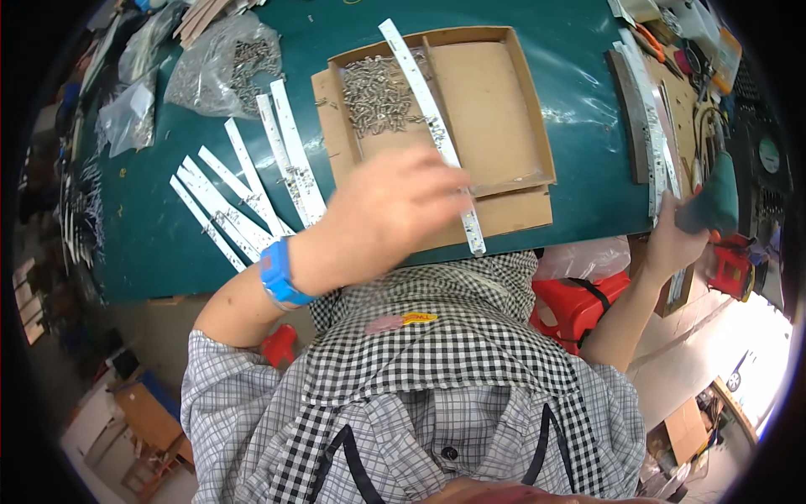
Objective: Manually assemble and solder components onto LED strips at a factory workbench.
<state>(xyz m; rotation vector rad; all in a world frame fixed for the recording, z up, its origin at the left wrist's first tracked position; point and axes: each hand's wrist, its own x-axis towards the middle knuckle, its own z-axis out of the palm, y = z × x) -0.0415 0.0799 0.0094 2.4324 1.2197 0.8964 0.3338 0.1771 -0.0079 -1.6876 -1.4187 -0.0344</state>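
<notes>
A long white strip (416,80) with small components lies slantwise across a shallow cardboard box (529,101), its near end close to the table's front edge. Over the strip's middle is my left hand (399,197), fingers bent and smeared by motion; whether they grip the strip or a small part is unclear. A blue watch (281,273) circles that wrist. Small metal screws (378,97) fill part of the box's left compartment. At the far right, my right hand (678,239) is closed round the grip of a dark green power drill (715,197), held beside the table's right end.
Several more white strips (285,143) with metal parts on them lie fanned out left of the box. Behind them sits a clear bag (231,67) of metal pieces. Pliers (657,42) and stacked strips (651,126) line the right side. A red stool (579,307) stands below the table.
</notes>
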